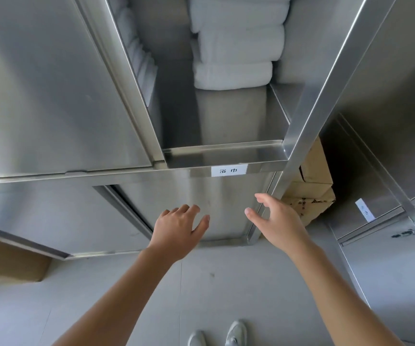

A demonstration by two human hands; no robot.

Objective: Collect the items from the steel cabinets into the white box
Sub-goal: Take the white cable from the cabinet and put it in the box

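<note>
A stack of folded white towels point(236, 46) sits at the back of an open compartment of the steel cabinet point(51, 96). A white label point(229, 170) is stuck on the shelf's front edge below them. My left hand point(180, 231) and my right hand point(276, 221) are both raised in front of the lower cabinet door point(221, 203), below the shelf, with relaxed spread fingers and nothing in them. Neither hand touches the towels. The white box is not in view.
Brown cardboard boxes point(314, 181) stand in the gap to the right of the cabinet, and another cardboard box point(9, 263) sits low on the left. A second steel cabinet point(388, 233) with labels stands at right. My shoes point(236, 333) are on the grey floor.
</note>
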